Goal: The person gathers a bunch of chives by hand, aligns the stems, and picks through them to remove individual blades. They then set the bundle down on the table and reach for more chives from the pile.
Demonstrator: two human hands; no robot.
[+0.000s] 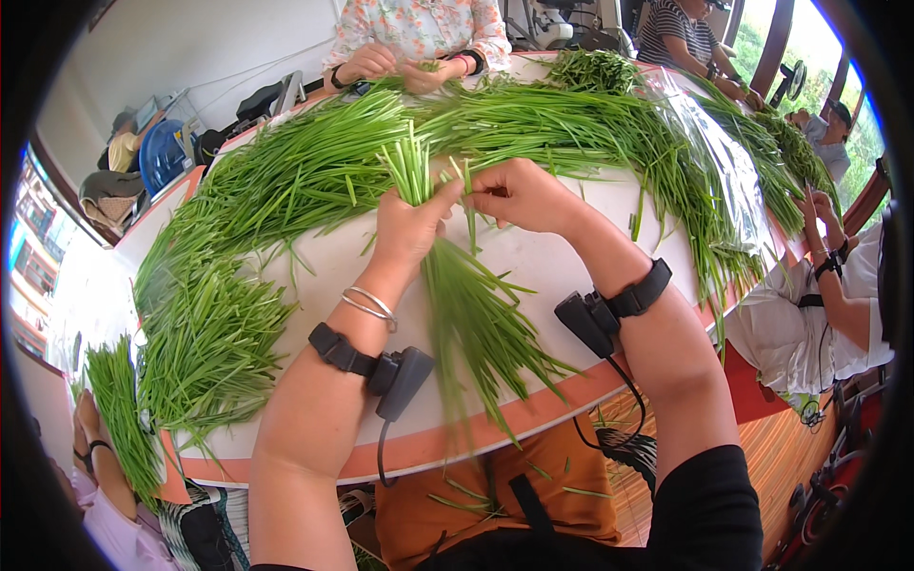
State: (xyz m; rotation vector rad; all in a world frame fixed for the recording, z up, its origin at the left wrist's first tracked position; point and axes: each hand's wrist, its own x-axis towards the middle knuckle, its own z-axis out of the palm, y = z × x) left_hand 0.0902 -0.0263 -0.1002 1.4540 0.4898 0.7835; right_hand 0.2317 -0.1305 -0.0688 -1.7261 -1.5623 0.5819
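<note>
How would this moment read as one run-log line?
Left hand: gripping bundle of long, thin green stalks | Right hand: curled beside bundle, hold unclear | White, orange-edged table: loose green stalks heaped on it

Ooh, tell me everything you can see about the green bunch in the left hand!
The green bunch is long, thin, leafy stalks. The left hand grips it around its upper part in the picture. Above the fist, pale stalk ends stick up close together; below, darker green leaves fan out toward the lower right, some blurred. The right hand is close beside it, but I can't tell whether it touches the bunch.
</note>
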